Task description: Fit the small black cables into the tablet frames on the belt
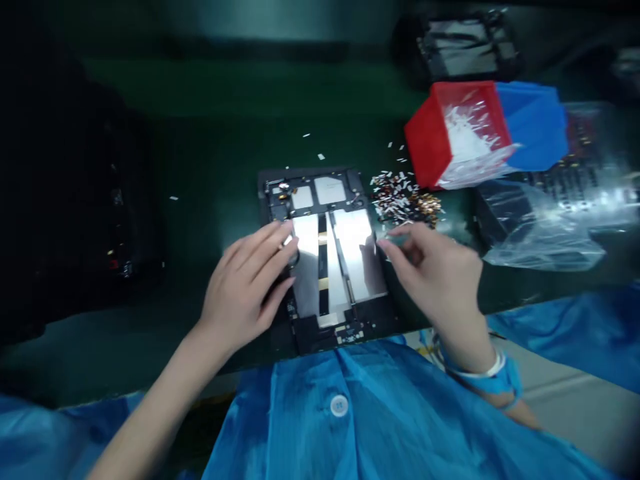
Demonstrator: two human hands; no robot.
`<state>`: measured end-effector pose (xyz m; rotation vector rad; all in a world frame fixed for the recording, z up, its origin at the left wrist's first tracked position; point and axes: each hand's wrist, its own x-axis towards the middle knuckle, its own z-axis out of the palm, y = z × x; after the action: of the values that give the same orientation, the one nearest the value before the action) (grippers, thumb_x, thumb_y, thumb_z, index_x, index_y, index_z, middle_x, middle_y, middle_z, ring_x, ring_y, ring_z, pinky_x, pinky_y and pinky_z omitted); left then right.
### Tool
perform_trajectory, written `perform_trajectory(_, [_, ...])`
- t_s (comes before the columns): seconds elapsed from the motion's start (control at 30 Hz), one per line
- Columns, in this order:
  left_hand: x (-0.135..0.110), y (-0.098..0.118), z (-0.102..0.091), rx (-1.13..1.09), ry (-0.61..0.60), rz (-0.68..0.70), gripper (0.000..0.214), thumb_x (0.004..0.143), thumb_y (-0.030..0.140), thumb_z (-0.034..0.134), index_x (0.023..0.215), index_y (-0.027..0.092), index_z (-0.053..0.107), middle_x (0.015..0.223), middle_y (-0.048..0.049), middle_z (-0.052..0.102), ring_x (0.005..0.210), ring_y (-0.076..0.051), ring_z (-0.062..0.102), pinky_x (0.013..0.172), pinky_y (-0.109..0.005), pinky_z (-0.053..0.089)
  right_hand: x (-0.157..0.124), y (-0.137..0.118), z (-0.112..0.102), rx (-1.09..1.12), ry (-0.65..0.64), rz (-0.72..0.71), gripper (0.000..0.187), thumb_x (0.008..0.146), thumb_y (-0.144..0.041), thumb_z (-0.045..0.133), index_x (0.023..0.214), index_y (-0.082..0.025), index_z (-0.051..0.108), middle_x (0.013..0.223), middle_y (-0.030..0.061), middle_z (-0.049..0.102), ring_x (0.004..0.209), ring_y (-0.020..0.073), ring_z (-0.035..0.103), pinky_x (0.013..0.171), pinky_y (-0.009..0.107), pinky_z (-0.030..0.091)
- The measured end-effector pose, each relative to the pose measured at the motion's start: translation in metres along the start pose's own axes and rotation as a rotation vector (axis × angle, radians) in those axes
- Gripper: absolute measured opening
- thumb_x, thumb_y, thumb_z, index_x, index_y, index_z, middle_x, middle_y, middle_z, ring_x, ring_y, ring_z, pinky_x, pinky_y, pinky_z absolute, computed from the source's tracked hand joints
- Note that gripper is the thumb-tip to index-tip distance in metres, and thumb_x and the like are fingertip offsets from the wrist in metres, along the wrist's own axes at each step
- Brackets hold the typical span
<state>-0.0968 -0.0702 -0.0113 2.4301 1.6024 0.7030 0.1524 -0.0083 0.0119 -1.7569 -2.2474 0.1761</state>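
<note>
An opened tablet-like device [325, 193] with black frame and two shiny silver battery panels lies flat on the dark green work surface before me. My left hand [247, 287] rests on its left edge, fingers stretched out and lying flat on the panel. My right hand [437, 273] hovers at the device's right edge, fingers curled in a pinch around something small I cannot make out. A heap of tiny white and brown parts [405, 200] lies just beyond the right hand.
A red bin [430, 143] lined with clear plastic is tipped toward me at the back right, a blue bin [535, 123] beside it. Clear plastic bags [545, 227] cover dark trays at right. A dark stack [75, 200] stands at left. Scattered small bits dot the surface.
</note>
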Motion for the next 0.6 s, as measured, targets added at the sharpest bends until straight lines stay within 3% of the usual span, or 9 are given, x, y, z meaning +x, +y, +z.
perform_trajectory(0.07, [-0.019,0.016,0.003,0.017,0.099,-0.215,0.05,0.09,0.022,0.055,0.139,0.018,0.046,0.134,-0.0164,0.054,0.125,-0.034,0.05,0.097,-0.053,0.048,-0.023,0.01,0.004,-0.038,-0.089,0.06,0.037,0.087,-0.051,0.055,0.092,-0.017,0.068,0.054,0.0015,0.06,0.047,0.0169,0.054,0.046,0.027,0.028])
perform_trajectory(0.17, [-0.05,0.037,0.009,-0.029,0.073,-0.474,0.046,0.09,0.03,0.054,0.136,0.022,0.051,0.131,-0.0163,0.054,0.122,-0.039,0.051,0.092,-0.061,0.05,-0.044,0.006,0.013,0.173,-0.273,0.071,0.046,0.088,-0.053,0.053,0.106,-0.012,0.065,0.057,0.0017,0.064,0.048,0.017,0.058,0.048,0.027,0.036])
perform_trajectory(0.3, [-0.067,0.042,0.004,-0.463,0.037,-0.784,0.057,0.09,0.03,0.053,0.145,0.035,0.037,0.141,-0.008,0.051,0.122,-0.036,0.055,0.09,-0.053,0.057,-0.041,-0.007,0.018,0.489,-0.324,0.024,0.045,0.093,-0.045,0.046,0.118,-0.01,0.061,0.066,0.0025,0.067,0.057,0.0161,0.061,0.056,0.028,0.044])
perform_trajectory(0.37, [-0.058,0.037,-0.005,-0.695,0.059,-0.901,0.058,0.089,0.03,0.054,0.144,0.043,0.037,0.137,-0.0025,0.056,0.116,-0.034,0.06,0.084,-0.046,0.062,-0.031,-0.001,0.017,0.651,-0.286,-0.027,0.038,0.096,-0.038,0.043,0.119,-0.014,0.062,0.073,0.0023,0.07,0.063,0.0148,0.063,0.061,0.027,0.047])
perform_trajectory(0.43, [-0.037,0.03,-0.013,-0.792,0.115,-0.946,0.052,0.087,0.033,0.057,0.137,0.046,0.047,0.132,0.0013,0.06,0.114,-0.035,0.061,0.079,-0.042,0.064,-0.02,0.015,0.016,0.682,-0.119,-0.06,0.029,0.095,-0.031,0.045,0.109,-0.018,0.067,0.079,0.0026,0.071,0.071,0.0146,0.065,0.067,0.028,0.048])
perform_trajectory(0.53, [0.01,0.01,-0.018,-0.763,0.284,-0.926,0.043,0.084,0.028,0.063,0.124,0.041,0.061,0.13,0.0022,0.062,0.116,-0.036,0.06,0.067,-0.04,0.066,-0.002,0.051,0.016,0.407,0.214,-0.062,0.021,0.092,-0.025,0.051,0.088,-0.02,0.071,0.078,0.0045,0.071,0.075,0.0174,0.062,0.07,0.031,0.047])
perform_trajectory(0.6, [0.045,-0.019,-0.011,-0.749,0.396,-0.878,0.041,0.079,0.023,0.067,0.119,0.034,0.065,0.127,0.0007,0.064,0.112,-0.034,0.062,0.057,-0.034,0.064,0.009,0.073,0.018,0.197,0.267,-0.118,0.02,0.09,-0.022,0.052,0.084,-0.02,0.071,0.078,0.0064,0.07,0.077,0.0197,0.058,0.067,0.032,0.045])
